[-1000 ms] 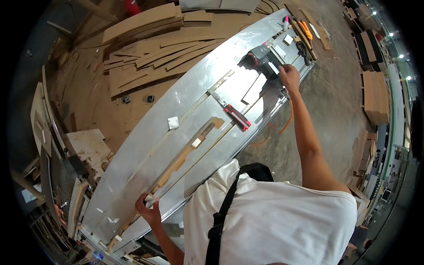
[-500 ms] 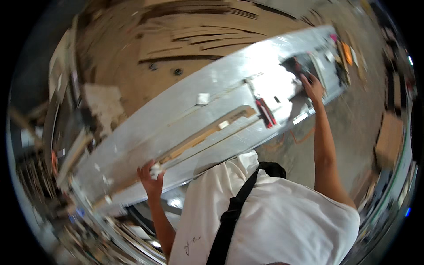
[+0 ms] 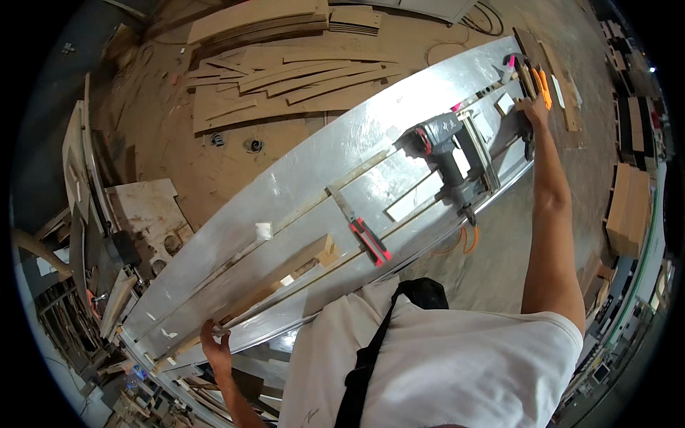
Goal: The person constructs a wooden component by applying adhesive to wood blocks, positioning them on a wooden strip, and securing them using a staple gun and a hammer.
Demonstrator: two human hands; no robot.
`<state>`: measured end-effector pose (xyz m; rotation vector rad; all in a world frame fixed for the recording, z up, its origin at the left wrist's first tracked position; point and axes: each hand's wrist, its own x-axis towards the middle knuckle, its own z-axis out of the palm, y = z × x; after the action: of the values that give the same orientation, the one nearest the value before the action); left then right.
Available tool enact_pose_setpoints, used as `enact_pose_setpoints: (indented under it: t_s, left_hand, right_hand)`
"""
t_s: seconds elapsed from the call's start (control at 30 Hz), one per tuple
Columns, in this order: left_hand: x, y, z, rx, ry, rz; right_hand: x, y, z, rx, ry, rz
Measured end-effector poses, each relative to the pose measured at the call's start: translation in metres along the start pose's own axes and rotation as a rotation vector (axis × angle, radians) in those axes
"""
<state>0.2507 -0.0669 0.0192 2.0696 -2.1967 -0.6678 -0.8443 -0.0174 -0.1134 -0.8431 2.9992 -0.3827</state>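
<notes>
My left hand (image 3: 215,348) is at the table's lower left, thumb and fingers around a small whitish piece (image 3: 220,331) beside a wooden strip (image 3: 260,292). My right hand (image 3: 535,114) reaches to the right end, over a dark tool (image 3: 528,146) and next to an orange-handled tool (image 3: 544,89); its fingertips are partly hidden, so its grip is unclear. Between the hands a black cordless power tool (image 3: 449,153) lies on the metal-topped table (image 3: 314,150). A red and black utility knife (image 3: 370,241) lies nearer to me.
Long wooden rails and metal bars (image 3: 479,151) cross the tabletop. A small white block (image 3: 264,231) sits near its middle. Cut brown boards (image 3: 300,75) are piled on the floor beyond. Scrap panels stand at left; a cardboard box (image 3: 628,210) is at right.
My right hand has left the black power tool, which now lies on the table, and moved to the tools at the right end. My left hand has shifted left along the strip. The view has turned.
</notes>
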Motion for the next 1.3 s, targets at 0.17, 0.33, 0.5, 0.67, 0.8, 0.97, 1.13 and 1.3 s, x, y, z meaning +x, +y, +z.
enact_pose_setpoints:
  t_s: [0.17,0.33,0.5,0.67,0.8,0.97,1.13,1.3]
  left_hand:
    - [0.015,0.019,-0.002,0.021,-0.058,-0.029]
    - [-0.014,0.02,-0.001,0.017,0.024,0.039]
    - [0.013,0.01,0.006,0.107,0.076,0.063]
    - [-0.017,-0.014,-0.006,0.075,0.154,0.057]
    - [-0.01,-0.032,0.013,0.072,0.174,-0.022]
    - [-0.01,-0.038,0.009,-0.15,0.14,0.039]
    - [-0.009,-0.055,0.009,-0.345,0.136,0.074]
    - [-0.009,-0.075,0.025,-0.337,0.314,0.176]
  right_hand:
    - [0.036,0.058,0.02,-0.156,-0.079,0.209]
    - [0.067,0.048,0.022,-0.21,-0.14,-0.024]
    - [0.024,0.067,-0.026,0.022,0.182,-0.289]
    - [-0.102,-0.059,-0.111,0.625,0.172,-0.089]
    - [-0.232,-0.157,-0.172,0.863,-0.193,-0.427]
    - [-0.413,-0.319,-0.165,0.765,-0.693,-0.293]
    - [-0.586,-0.421,-0.134,0.566,-0.93,-0.775]
    - [-0.697,-0.502,-0.122,0.28,-0.81,-1.273]
